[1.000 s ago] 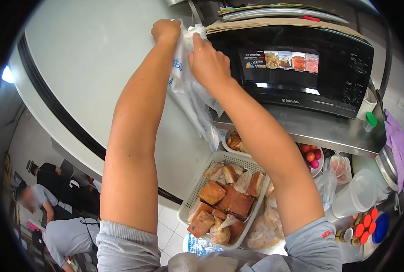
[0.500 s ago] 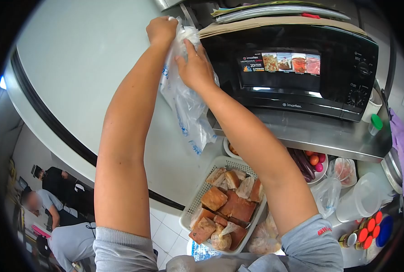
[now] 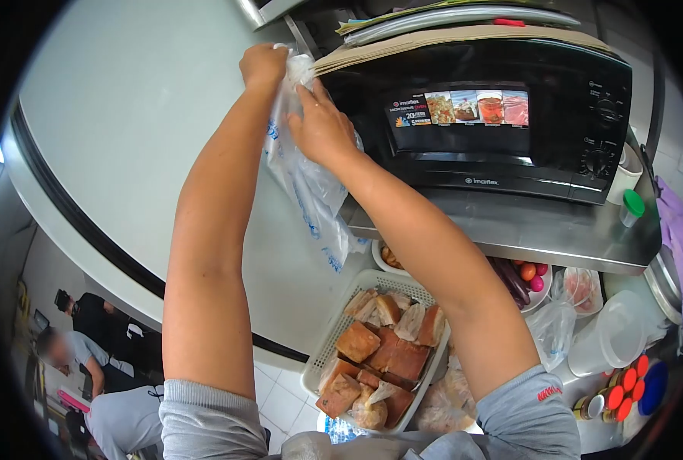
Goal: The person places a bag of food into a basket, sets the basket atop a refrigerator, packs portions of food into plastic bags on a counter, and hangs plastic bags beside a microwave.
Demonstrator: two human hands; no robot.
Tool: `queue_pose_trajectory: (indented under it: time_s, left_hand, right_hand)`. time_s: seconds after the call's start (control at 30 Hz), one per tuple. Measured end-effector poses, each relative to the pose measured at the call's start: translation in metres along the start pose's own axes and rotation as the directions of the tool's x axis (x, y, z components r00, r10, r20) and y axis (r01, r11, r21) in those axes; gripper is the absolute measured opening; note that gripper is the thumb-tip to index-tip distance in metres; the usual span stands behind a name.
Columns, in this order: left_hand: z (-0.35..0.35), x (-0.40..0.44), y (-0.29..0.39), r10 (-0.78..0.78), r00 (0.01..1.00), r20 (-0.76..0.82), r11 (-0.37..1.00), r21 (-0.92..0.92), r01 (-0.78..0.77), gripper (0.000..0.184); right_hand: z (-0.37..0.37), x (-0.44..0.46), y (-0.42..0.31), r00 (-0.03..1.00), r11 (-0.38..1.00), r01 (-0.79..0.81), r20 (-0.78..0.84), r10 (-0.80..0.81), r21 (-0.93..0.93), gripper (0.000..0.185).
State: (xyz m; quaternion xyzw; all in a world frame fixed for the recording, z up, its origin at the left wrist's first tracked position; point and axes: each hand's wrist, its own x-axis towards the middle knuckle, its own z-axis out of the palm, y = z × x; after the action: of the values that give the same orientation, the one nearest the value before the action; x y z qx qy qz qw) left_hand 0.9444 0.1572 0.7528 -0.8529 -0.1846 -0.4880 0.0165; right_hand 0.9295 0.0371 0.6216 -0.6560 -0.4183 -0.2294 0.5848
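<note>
Plastic bags (image 3: 311,195), clear with blue print, hang in a bunch against the pale grey panel beside the microwave. Up at the top of the bunch, my left hand (image 3: 265,65) is closed in a fist on the plastic. My right hand (image 3: 322,130) lies against the front of the bags just below it, fingers stretched out and thumb apart. Some of the plastic is hidden behind my right hand and wrist.
A black microwave (image 3: 479,146) stands on a steel shelf (image 3: 502,222) at right. Below are a basket (image 3: 311,376) of browned meat pieces, a clear plastic container (image 3: 606,337) and red-lidded jars (image 3: 625,379). Two people (image 3: 88,356) are at lower left.
Both hands have shifted slightly left and stay at the bags. The lower ends of the bags hang a little lower in view. The microwave also appears slightly further left.
</note>
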Motion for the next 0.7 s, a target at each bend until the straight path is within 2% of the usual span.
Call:
queue_pose_trajectory:
  time_s: [0.17, 0.4, 0.57, 0.7]
  left_hand:
    - [0.002, 0.0, -0.002, -0.047, 0.995, -0.088, 0.982, -0.188, 0.029, 0.03]
    - [-0.004, -0.006, 0.009, 0.058, 0.997, -0.048, 0.986, -0.154, -0.065, 0.027]
    - [-0.004, -0.001, 0.004, 0.188, 0.98, -0.061, 0.981, -0.035, -0.191, 0.027]
    - [-0.009, -0.002, 0.006, 0.161, 0.987, 0.001, 0.979, -0.126, -0.16, 0.027]
  right_hand:
    - [0.0, 0.0, 0.002, 0.999, 1.0, -0.011, 0.033, 0.011, 0.001, 0.054]
    - [0.003, 0.0, 0.003, 1.0, 1.0, -0.003, 0.016, 0.003, 0.008, 0.056]
    - [0.006, 0.0, 0.006, 1.0, 1.0, 0.001, 0.006, -0.001, 0.005, 0.057]
    - [0.006, 0.0, 0.007, 1.0, 1.0, 0.002, 0.011, -0.002, 0.022, 0.058]
